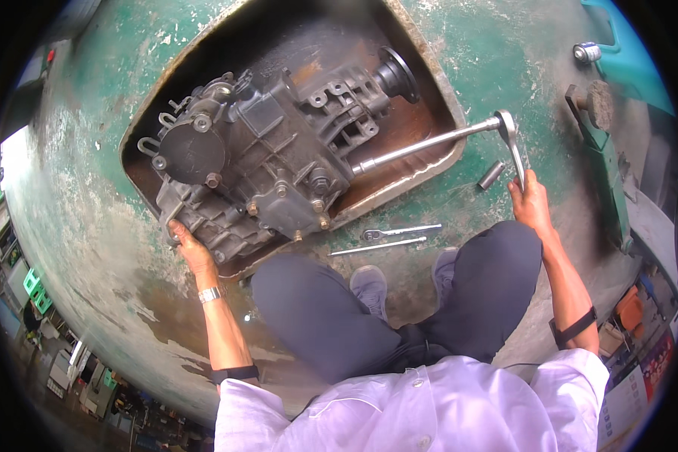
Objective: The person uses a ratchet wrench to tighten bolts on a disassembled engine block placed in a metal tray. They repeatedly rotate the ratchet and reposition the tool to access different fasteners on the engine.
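Observation:
A grey metal gearbox [271,151] lies in a shallow, rusty metal tray [444,98] in front of me. My left hand [190,247] grips the gearbox housing at its near left end, thumb on top and the other fingers mostly hidden beneath. To the right, my right hand [531,202] is closed around the handle of a ratchet wrench [513,143]. From the ratchet's head a long extension bar [429,149] runs left over the tray rim to the gearbox's right side. The bar's far end meets the housing; the fastener there is hidden.
On the green floor by my shoes lie a smaller ratchet [403,232] and a thin extension bar [377,246]. A deep socket [491,175] rests near my right hand. Farther right are a green metal stand [606,166], a small canister [587,52] and a teal case [633,45].

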